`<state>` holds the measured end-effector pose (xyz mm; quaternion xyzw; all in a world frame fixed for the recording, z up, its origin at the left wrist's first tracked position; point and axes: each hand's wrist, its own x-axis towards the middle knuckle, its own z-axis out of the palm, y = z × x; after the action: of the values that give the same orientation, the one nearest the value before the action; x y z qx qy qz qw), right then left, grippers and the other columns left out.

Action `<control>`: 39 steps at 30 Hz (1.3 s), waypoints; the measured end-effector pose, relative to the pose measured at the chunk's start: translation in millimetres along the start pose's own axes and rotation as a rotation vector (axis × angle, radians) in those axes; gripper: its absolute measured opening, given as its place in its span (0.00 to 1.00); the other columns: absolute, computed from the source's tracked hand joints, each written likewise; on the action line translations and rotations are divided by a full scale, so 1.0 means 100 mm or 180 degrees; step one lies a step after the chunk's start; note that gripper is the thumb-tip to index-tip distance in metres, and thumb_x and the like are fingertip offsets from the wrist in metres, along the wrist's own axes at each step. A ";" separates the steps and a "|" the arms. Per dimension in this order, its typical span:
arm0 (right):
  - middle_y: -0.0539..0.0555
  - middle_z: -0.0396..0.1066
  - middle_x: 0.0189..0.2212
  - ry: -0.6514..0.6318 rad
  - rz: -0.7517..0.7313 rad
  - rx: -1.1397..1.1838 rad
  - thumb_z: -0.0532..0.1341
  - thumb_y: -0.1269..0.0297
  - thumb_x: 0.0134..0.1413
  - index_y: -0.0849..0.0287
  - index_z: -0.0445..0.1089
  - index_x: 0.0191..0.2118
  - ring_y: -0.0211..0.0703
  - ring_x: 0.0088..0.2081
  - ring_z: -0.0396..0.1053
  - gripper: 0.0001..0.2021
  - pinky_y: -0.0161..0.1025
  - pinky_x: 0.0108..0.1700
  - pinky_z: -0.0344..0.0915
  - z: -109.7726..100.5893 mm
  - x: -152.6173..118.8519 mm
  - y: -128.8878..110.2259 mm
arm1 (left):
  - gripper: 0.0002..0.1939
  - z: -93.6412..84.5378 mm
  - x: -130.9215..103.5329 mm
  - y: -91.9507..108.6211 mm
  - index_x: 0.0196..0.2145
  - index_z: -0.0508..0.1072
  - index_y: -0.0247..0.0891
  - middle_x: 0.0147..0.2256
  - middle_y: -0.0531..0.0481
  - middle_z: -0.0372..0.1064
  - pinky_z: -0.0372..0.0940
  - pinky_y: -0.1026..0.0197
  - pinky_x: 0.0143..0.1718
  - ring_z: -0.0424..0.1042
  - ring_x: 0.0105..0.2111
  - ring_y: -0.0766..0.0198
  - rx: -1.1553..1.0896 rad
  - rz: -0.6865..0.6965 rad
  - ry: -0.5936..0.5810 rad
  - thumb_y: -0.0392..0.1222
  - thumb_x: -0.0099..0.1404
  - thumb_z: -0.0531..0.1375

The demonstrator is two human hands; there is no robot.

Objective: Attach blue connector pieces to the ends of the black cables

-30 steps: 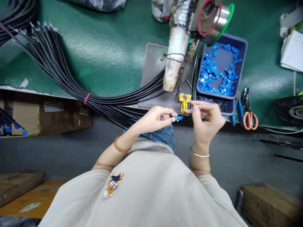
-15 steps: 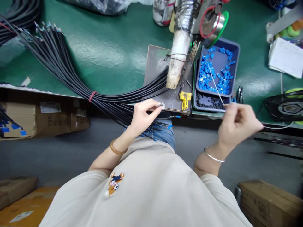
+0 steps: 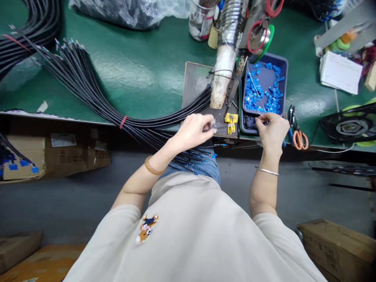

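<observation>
My left hand (image 3: 198,128) is over the front edge of the dark work board (image 3: 196,80), fingers curled toward the thumb. A small pale, blurred thing seems to lie at its fingertips; I cannot make out its kind. My right hand (image 3: 272,127) pinches the lower end of a thin white stick (image 3: 255,88), which slants up over the blue tray (image 3: 285,84) of small blue connectors (image 3: 254,94). Below the left hand, black cables (image 3: 164,141) with blue connector ends hang onto my lap. A yellow clip-like tool (image 3: 231,122) rests on the board between my hands.
A red tie (image 3: 123,122) binds the cable bundle. Above the board hangs a foil-wrapped duct (image 3: 222,78), with a solder spool (image 3: 266,41) behind. Orange-handled scissors (image 3: 299,139) and a black fan (image 3: 352,125) stand right. A lower tray (image 3: 246,127) holds small black parts.
My right hand has moved left and up to the tray's front edge with the white stick. My left hand has shifted right over the board, its fingertips less tightly closed. The view has shifted slightly.
</observation>
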<state>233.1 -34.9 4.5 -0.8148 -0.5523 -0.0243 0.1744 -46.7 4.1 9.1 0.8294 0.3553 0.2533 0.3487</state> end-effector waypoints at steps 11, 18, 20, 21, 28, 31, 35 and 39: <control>0.50 0.73 0.26 0.0596 0.0037 0.0551 0.61 0.64 0.52 0.58 0.72 0.31 0.36 0.21 0.58 0.05 0.40 0.32 0.61 -0.11 -0.16 -0.07 | 0.16 0.27 -0.20 0.08 0.41 0.71 0.34 0.20 0.58 0.63 0.44 0.70 0.16 0.52 0.15 0.78 -0.3498 -0.0969 0.0022 0.44 0.58 0.67; 0.50 0.73 0.30 0.0863 0.0029 0.2485 0.65 0.63 0.51 0.56 0.71 0.32 0.36 0.28 0.68 0.04 0.34 0.27 0.63 -0.22 -0.46 -0.36 | 0.15 0.33 -0.15 0.08 0.30 0.69 0.33 0.20 0.54 0.68 0.46 0.71 0.15 0.55 0.14 0.79 -0.3355 -0.1129 0.0315 0.47 0.56 0.68; 0.49 0.73 0.30 0.0382 -0.0003 0.2913 0.66 0.63 0.51 0.56 0.74 0.34 0.34 0.26 0.67 0.05 0.32 0.25 0.61 -0.20 -0.58 -0.48 | 0.15 0.32 -0.13 0.10 0.29 0.70 0.33 0.20 0.54 0.68 0.47 0.71 0.16 0.55 0.15 0.79 -0.3274 -0.1132 0.0343 0.47 0.56 0.68; 0.48 0.73 0.30 0.0121 -0.0026 0.3041 0.66 0.62 0.51 0.56 0.75 0.34 0.32 0.26 0.66 0.05 0.31 0.24 0.60 -0.18 -0.64 -0.54 | 0.15 0.31 -0.13 0.10 0.29 0.70 0.33 0.21 0.54 0.68 0.48 0.71 0.16 0.55 0.15 0.79 -0.3239 -0.1118 0.0328 0.48 0.56 0.68; 0.51 0.76 0.34 -0.0877 -0.0051 0.3707 0.68 0.58 0.51 0.56 0.78 0.37 0.35 0.33 0.73 0.09 0.32 0.31 0.69 0.12 -0.76 -0.74 | 0.16 0.23 -0.15 0.10 0.28 0.71 0.32 0.22 0.52 0.69 0.49 0.69 0.16 0.57 0.15 0.78 -0.3041 -0.0771 -0.0262 0.50 0.61 0.65; 0.50 0.77 0.34 -0.1036 0.0015 0.3917 0.68 0.58 0.50 0.57 0.78 0.35 0.35 0.33 0.73 0.09 0.31 0.32 0.69 0.17 -0.74 -0.74 | 0.17 0.21 -0.15 0.09 0.28 0.71 0.32 0.21 0.52 0.69 0.49 0.69 0.16 0.57 0.15 0.78 -0.3029 -0.0758 -0.0331 0.50 0.61 0.65; 0.50 0.76 0.32 -0.0983 0.0089 0.3927 0.68 0.59 0.50 0.57 0.78 0.34 0.33 0.29 0.70 0.08 0.30 0.29 0.67 0.15 -0.74 -0.76 | 0.18 0.22 -0.15 0.10 0.28 0.71 0.32 0.21 0.52 0.69 0.49 0.70 0.15 0.57 0.14 0.78 -0.3005 -0.0829 -0.0327 0.52 0.61 0.65; 0.49 0.73 0.30 -0.0939 0.0124 0.3838 0.67 0.60 0.49 0.58 0.77 0.32 0.29 0.24 0.64 0.07 0.28 0.24 0.60 0.12 -0.75 -0.78 | 0.18 0.24 -0.15 0.12 0.28 0.71 0.32 0.20 0.52 0.69 0.49 0.70 0.15 0.57 0.14 0.78 -0.2970 -0.0867 -0.0310 0.52 0.60 0.66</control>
<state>131.7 -72.3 -3.7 -0.5776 -0.4722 0.4080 0.5262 -35.2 -22.8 0.4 0.5415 0.2925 0.2984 0.7295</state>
